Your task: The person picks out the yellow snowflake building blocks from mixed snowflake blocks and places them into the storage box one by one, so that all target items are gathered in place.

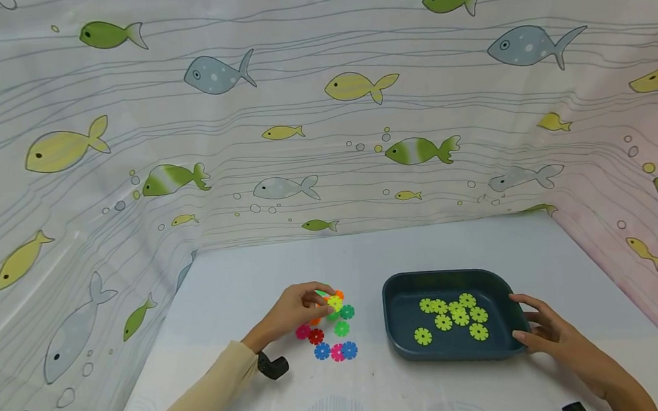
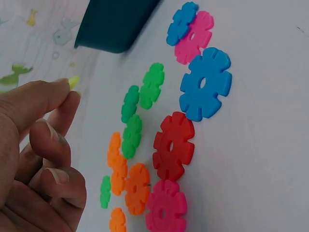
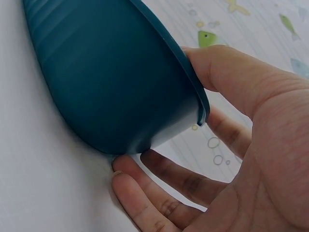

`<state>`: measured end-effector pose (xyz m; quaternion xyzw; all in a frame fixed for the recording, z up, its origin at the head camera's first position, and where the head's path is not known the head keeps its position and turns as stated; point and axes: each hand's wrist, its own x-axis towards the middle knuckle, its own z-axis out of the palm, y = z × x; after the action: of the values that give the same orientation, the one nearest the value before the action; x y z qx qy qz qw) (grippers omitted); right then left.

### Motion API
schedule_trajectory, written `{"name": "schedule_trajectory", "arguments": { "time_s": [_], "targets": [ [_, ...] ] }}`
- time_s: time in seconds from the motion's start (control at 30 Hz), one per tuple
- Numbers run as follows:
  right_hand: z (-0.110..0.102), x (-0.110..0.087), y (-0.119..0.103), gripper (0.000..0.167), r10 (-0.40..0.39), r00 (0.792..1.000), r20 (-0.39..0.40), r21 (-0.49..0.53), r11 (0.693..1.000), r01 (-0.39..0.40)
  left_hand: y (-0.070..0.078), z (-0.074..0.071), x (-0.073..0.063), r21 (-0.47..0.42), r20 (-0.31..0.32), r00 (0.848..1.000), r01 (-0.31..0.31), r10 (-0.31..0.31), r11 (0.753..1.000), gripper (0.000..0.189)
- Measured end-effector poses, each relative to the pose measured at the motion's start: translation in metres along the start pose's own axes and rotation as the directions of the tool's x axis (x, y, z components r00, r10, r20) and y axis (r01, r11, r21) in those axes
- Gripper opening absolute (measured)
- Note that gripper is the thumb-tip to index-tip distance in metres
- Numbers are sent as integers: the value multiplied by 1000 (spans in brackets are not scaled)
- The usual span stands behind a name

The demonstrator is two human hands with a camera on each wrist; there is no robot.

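Observation:
My left hand (image 1: 296,309) pinches a yellow notched plastic disc (image 1: 334,304) between thumb and forefinger, above a loose group of discs. Only a sliver of that yellow disc (image 2: 74,82) shows in the left wrist view; its other fingers are curled. Below lie green, orange, pink, red and blue discs, including a red disc (image 2: 174,146) and a blue disc (image 2: 215,83). At the right, my right hand (image 1: 549,327) holds the end of a dark teal tray (image 1: 399,347), with the thumb on the rim (image 3: 190,79) and fingertips low against the wall. Several yellow discs (image 1: 459,315) lie inside the tray.
The discs and tray stand on a white table (image 1: 287,262). Behind and at both sides hangs a white curtain (image 1: 303,163) printed with fish. A small black device (image 1: 273,365) sits at my left wrist, another (image 1: 575,410) near my right wrist.

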<state>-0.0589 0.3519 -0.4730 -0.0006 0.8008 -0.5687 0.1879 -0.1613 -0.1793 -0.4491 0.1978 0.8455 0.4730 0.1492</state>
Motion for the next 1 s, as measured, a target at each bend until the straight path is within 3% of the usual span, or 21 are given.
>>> {"name": "schedule_trajectory", "arguments": {
  "time_s": [1.0],
  "targets": [
    [1, 0, -2, 78, 20, 1000, -11, -10, 1000, -20, 42, 22, 30, -25, 58, 989, -132, 133, 991, 31]
  ]
}}
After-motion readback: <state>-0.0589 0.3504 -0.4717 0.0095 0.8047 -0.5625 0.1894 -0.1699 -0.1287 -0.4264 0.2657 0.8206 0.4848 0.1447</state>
